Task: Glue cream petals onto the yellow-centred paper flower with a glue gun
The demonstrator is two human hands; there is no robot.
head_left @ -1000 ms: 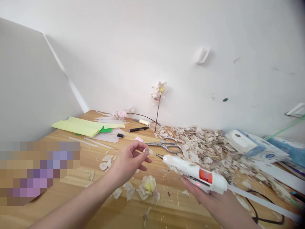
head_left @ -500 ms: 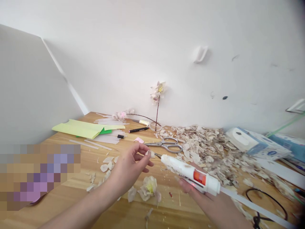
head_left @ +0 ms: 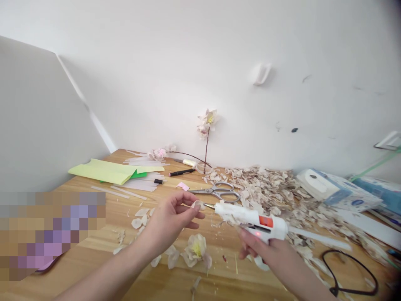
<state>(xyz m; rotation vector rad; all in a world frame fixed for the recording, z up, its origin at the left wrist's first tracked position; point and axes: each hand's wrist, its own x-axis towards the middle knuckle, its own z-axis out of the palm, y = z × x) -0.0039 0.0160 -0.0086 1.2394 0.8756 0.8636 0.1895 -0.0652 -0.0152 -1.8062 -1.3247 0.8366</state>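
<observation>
pinching petal (head_left: 197,205) w/ l hand (head_left: 171,219), r hand (head_left: 258,246) gripping glue gun (head_left: 247,217), nozzle (head_left: 209,205) just beside

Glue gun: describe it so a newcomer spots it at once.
On the wooden table, in front of the heap of pale petals, the right hand holds a white hot glue gun. Its metal nozzle points left at a petal pinched in the left hand. An orange-red panel and a lit red dot set it apart from the steel scissors behind.
</observation>
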